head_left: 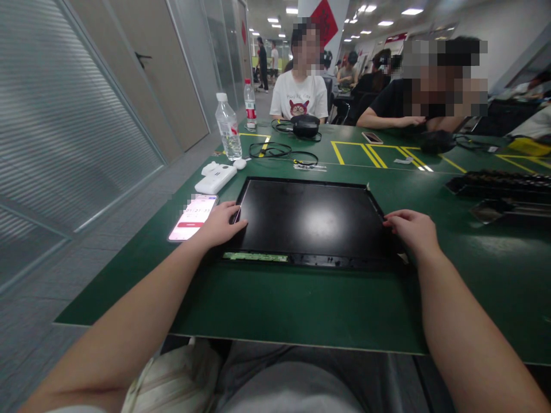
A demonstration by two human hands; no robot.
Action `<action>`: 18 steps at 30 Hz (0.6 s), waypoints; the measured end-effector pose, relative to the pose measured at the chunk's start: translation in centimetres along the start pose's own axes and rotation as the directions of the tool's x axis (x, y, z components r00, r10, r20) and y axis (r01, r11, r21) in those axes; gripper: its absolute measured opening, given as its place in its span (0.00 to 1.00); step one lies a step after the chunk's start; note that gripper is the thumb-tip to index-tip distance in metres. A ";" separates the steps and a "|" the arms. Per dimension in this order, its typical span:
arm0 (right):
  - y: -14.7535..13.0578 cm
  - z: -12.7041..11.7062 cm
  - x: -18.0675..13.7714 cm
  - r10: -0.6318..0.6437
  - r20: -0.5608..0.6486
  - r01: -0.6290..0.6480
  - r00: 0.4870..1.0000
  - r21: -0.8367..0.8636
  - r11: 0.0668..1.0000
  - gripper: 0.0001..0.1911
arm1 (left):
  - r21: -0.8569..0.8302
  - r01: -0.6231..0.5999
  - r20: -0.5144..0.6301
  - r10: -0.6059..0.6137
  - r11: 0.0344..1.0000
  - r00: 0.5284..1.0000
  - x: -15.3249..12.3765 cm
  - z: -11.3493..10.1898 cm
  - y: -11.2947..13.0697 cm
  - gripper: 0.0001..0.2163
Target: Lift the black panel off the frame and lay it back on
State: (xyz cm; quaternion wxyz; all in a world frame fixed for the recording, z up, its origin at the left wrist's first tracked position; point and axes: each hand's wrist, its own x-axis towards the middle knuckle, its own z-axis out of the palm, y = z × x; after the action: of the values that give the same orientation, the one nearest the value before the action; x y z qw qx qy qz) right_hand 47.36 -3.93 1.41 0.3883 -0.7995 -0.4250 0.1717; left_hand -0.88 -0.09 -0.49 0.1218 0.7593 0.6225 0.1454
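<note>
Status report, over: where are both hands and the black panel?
Left hand flat on black panel left edge. Right hand at right edge, grip unclear. Panel flat on green table. Phone beside left hand.

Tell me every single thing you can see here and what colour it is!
table: 1, green with yellow lines, under everything
display panel: 1, black, flat in the middle
circuit strip: 1, green, along the panel's near edge
phone: 1, screen lit pink and white, left of the panel
white device: 1, white, beyond the phone
water bottles: 2, clear, far left
cables: several, black, beyond the panel
people: 2, white shirt and black shirt, seated across
left hand: 1, on the panel's left edge
right hand: 1, fingertips at the panel's right edge
</note>
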 end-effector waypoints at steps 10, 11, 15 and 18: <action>1.1 0.2 0.8 -0.041 -0.008 0.040 0.999 -0.071 0.997 0.09 | 0.012 -0.083 0.037 0.082 0.997 0.996 -0.5 -0.4 -0.5 0.37; 1.2 0.2 0.9 -0.047 -0.005 0.046 0.999 -0.082 0.996 0.09 | 0.009 -0.107 0.036 0.107 0.994 0.994 -0.6 -0.6 -0.6 0.39; 1.5 0.3 1.2 -0.048 -0.005 0.048 0.999 -0.084 0.995 0.10 | -0.008 -0.239 0.110 0.238 0.971 0.965 -1.1 -1.8 -0.5 0.45; 1.6 0.3 1.4 -0.047 0.003 0.047 0.999 -0.095 0.994 0.11 | -0.029 -0.287 0.186 0.287 0.957 0.940 -1.4 -2.6 -0.2 0.43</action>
State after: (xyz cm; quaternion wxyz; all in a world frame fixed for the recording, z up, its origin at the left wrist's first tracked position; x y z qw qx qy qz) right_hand 48.82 -3.20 0.05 0.3536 -0.8067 -0.4515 0.1425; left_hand -2.24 -1.40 1.74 0.1578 0.8522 0.4907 0.0897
